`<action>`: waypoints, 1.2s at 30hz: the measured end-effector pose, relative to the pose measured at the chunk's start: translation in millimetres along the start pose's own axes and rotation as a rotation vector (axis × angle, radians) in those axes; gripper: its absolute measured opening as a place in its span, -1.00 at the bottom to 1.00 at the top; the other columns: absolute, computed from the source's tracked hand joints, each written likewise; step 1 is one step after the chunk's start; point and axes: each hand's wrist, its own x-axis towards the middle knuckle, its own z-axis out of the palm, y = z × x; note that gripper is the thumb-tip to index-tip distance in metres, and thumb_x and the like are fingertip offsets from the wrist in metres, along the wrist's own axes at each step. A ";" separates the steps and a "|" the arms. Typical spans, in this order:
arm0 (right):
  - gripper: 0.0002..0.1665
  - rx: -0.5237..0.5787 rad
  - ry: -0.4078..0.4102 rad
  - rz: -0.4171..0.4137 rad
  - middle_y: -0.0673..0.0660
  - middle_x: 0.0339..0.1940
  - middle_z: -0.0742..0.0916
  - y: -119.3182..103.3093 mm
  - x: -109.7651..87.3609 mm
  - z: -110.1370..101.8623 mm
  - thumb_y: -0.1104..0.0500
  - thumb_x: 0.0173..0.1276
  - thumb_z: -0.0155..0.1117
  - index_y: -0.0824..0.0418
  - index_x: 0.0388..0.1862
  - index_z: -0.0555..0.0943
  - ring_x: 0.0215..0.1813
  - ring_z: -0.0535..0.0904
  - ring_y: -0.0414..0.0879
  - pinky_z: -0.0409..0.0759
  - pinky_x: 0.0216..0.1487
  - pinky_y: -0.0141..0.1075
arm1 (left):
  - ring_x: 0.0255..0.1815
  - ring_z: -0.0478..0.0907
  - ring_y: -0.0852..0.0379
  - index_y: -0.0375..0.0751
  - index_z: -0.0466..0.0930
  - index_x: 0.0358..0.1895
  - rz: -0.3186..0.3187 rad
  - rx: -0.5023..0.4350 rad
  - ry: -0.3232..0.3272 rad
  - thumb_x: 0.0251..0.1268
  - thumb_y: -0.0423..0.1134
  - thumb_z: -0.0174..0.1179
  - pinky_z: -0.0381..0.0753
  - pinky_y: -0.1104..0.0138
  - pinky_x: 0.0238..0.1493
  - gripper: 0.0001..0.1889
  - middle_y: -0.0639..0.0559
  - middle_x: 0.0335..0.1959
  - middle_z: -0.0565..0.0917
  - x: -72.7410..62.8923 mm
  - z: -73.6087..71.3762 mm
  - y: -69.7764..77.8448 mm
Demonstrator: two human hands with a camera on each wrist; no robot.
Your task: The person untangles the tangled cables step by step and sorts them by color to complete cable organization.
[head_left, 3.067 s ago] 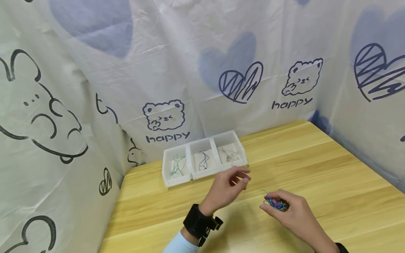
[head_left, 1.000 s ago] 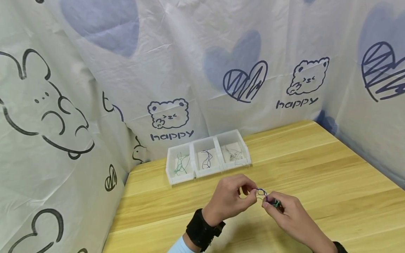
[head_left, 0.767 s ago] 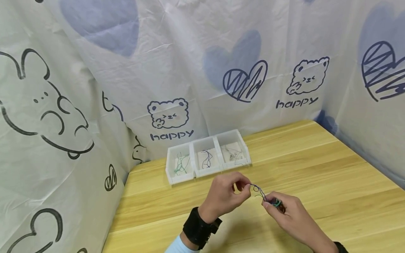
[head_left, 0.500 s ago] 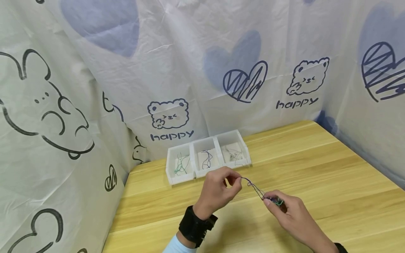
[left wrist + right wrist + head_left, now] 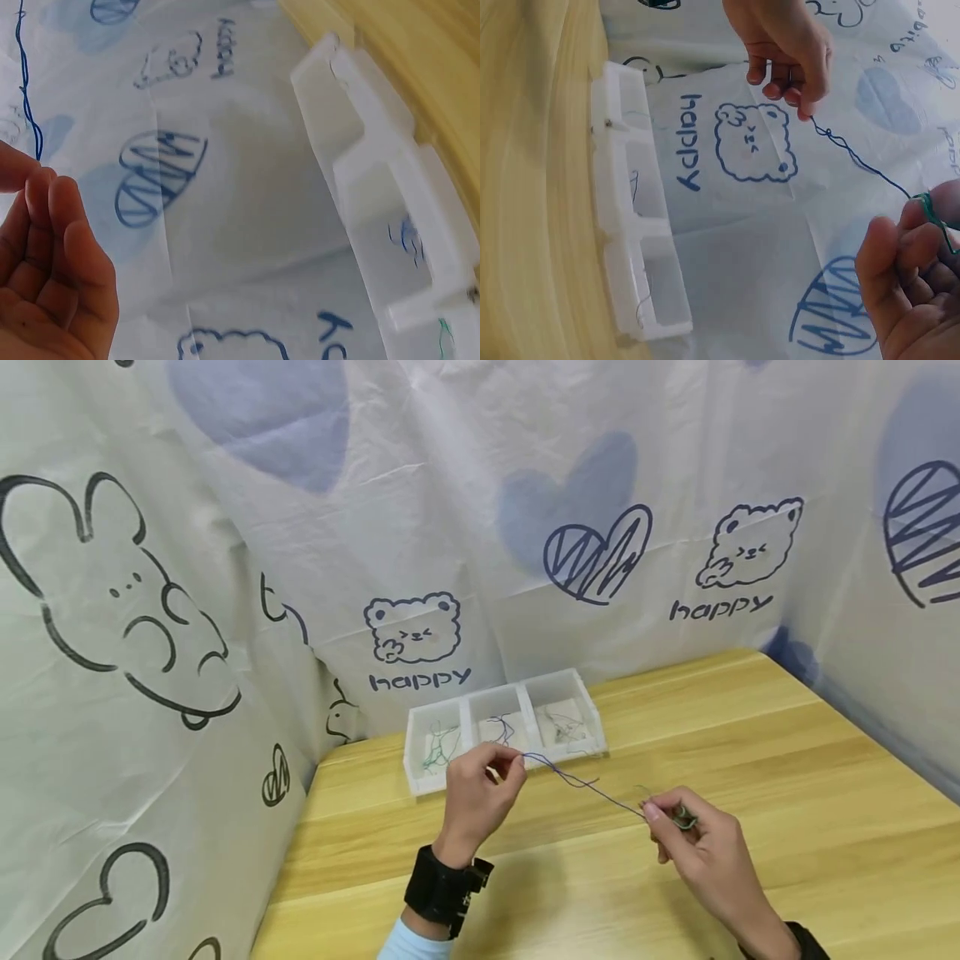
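Observation:
A strand of blue thread [image 5: 615, 798] stretches between the two hands above the table. My left hand [image 5: 476, 793] pinches its far end between thumb and forefinger, in front of the tray. In the left wrist view the blue thread [image 5: 25, 82] rises from those fingertips, doubled and slightly twisted. My right hand [image 5: 708, 852], farther right and nearer, grips a small tangled bundle with green thread [image 5: 684, 817] showing; the blue strand runs into its fingertips. In the right wrist view green thread [image 5: 930, 210] loops over the fingers; most of the bundle is hidden.
Behind the left hand stands a white three-compartment tray [image 5: 435, 783]. It holds green threads [image 5: 437, 752] at left, blue threads [image 5: 504, 727] in the middle and pale threads [image 5: 567, 727] at right. A printed cloth [image 5: 525, 635] hangs behind the wooden table [image 5: 750, 752].
The left hand took hold of blue thread at the right hand's bundle and has drawn it leftward and away. The right hand has shifted slightly right, and the strand between them is longer.

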 end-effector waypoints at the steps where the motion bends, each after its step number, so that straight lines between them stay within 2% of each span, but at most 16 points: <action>1: -0.78 0.007 0.003 -0.003 0.03 -0.51 0.63 0.1 1.1 1.4 0.51 0.41 0.20 0.24 -0.19 0.65 -0.61 0.53 -0.12 0.51 -0.64 -0.37 | -0.52 0.56 0.28 -0.12 0.71 -0.33 -0.006 0.014 0.011 0.25 -0.40 0.28 0.55 0.46 -0.56 -0.91 0.14 -0.51 0.65 0.1 -1.5 -2.1; 7: -0.84 0.034 0.041 0.048 0.11 -0.39 0.68 -2.7 9.4 5.7 0.47 0.47 0.16 0.31 -0.10 0.63 -0.52 0.59 -0.10 0.63 -0.49 -0.34 | -0.50 0.57 0.27 -0.13 0.73 -0.34 -0.067 0.067 0.046 0.26 -0.36 0.29 0.54 0.49 -0.53 -0.94 0.14 -0.51 0.65 -2.1 -7.7 -10.8; 11: -0.87 0.060 0.062 0.094 0.18 -0.35 0.67 -5.3 13.5 7.1 0.45 0.49 0.14 0.37 -0.07 0.60 -0.48 0.60 -0.08 0.65 -0.43 -0.33 | -0.51 0.57 0.26 -0.15 0.72 -0.34 -0.073 0.103 0.069 0.26 -0.36 0.28 0.52 0.48 -0.55 -0.94 0.14 -0.52 0.65 -3.6 -10.0 -15.8; 13: -0.85 0.062 0.039 0.088 0.18 -0.33 0.67 -4.7 14.7 7.2 0.46 0.47 0.16 0.39 -0.04 0.60 -0.46 0.61 -0.08 0.65 -0.42 -0.33 | -0.53 0.58 0.23 -0.19 0.72 -0.34 -0.062 0.122 0.079 0.26 -0.38 0.27 0.54 0.45 -0.56 -0.94 0.10 -0.52 0.66 -1.7 -12.5 -20.2; 15: -0.81 0.042 0.026 0.062 0.17 -0.33 0.68 -3.6 15.9 4.1 0.49 0.43 0.20 0.39 -0.03 0.62 -0.44 0.62 -0.09 0.65 -0.43 -0.33 | -0.54 0.59 0.19 -0.23 0.71 -0.34 -0.070 0.175 0.121 0.26 -0.40 0.26 0.57 0.40 -0.55 -0.94 0.05 -0.52 0.68 2.8 -17.9 -27.8; 18: -0.76 -0.031 0.047 0.027 0.09 -0.34 0.71 -1.4 16.2 -8.1 0.52 0.38 0.25 0.40 -0.01 0.66 -0.45 0.64 -0.13 0.65 -0.43 -0.37 | -0.57 0.59 0.12 -0.28 0.70 -0.36 -0.151 0.254 0.252 0.23 -0.45 0.27 0.57 0.35 -0.51 -0.95 0.00 -0.55 0.68 8.4 -30.4 -45.4; 20: -0.75 -0.085 0.081 0.039 0.05 -0.33 0.74 -0.2 15.8 -18.4 0.51 0.37 0.26 0.40 -0.01 0.68 -0.47 0.65 -0.15 0.65 -0.43 -0.38 | -0.58 0.59 0.09 -0.29 0.72 -0.39 -0.226 0.280 0.328 0.20 -0.45 0.30 0.54 0.34 -0.48 -0.95 -0.01 -0.57 0.68 8.4 -38.8 -56.0; 23: -0.77 -0.122 0.077 0.081 0.02 -0.32 0.74 2.0 15.1 -28.2 0.49 0.39 0.26 0.40 -0.01 0.68 -0.48 0.65 -0.15 0.65 -0.42 -0.38 | -0.57 0.60 0.10 -0.28 0.74 -0.39 -0.296 0.265 0.349 0.19 -0.41 0.32 0.50 0.36 -0.48 -0.95 0.01 -0.57 0.68 4.2 -44.8 -66.5; 29: -0.79 -0.117 0.021 0.104 0.10 -0.34 0.74 3.4 16.1 -24.0 0.44 0.40 0.28 0.34 -0.01 0.69 -0.48 0.65 -0.11 0.65 -0.44 -0.34 | -0.53 0.60 0.18 -0.22 0.76 -0.38 -0.337 0.220 0.314 0.22 -0.34 0.36 0.52 0.39 -0.45 -0.95 0.05 -0.55 0.68 -1.0 -33.3 -75.6; 36: -0.79 -0.101 -0.009 0.160 0.05 -0.28 0.77 2.9 14.8 -23.6 0.35 0.40 0.34 0.29 0.00 0.70 -0.45 0.67 -0.09 0.66 -0.45 -0.29 | -0.53 0.60 0.14 -0.19 0.77 -0.39 -0.306 0.308 0.351 0.17 -0.38 0.35 0.51 0.29 -0.43 -0.96 0.06 -0.55 0.68 -4.2 -18.1 -86.7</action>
